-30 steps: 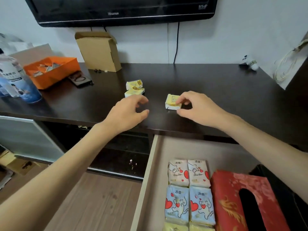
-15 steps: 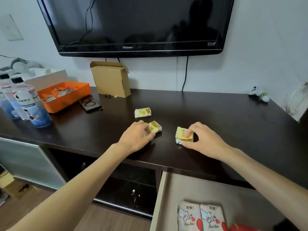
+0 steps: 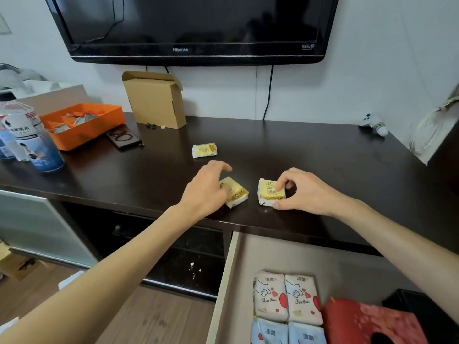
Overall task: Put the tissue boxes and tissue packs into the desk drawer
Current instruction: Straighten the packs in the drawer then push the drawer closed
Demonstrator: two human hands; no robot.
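Three small yellow tissue packs lie on the dark desk (image 3: 323, 155). My right hand (image 3: 301, 192) pinches the right pack (image 3: 269, 193) between thumb and fingers. My left hand (image 3: 206, 192) rests on the middle pack (image 3: 236, 193), fingers curled over its left side. The third pack (image 3: 204, 150) lies free farther back. Below, the open drawer (image 3: 224, 281) holds white and blue tissue packs (image 3: 285, 297) and a red tissue box (image 3: 372, 321) at their right.
An orange tray (image 3: 82, 125), a dark phone (image 3: 124, 139), a cardboard box (image 3: 155, 99) and water bottles (image 3: 29, 137) stand at the back left. A wall television (image 3: 193, 28) hangs above. A white gadget (image 3: 373, 124) lies back right.
My left hand moved from the desk onto the middle yellow pack. My right hand closed its grip on the right pack. The view tilted upward, showing less of the drawer.
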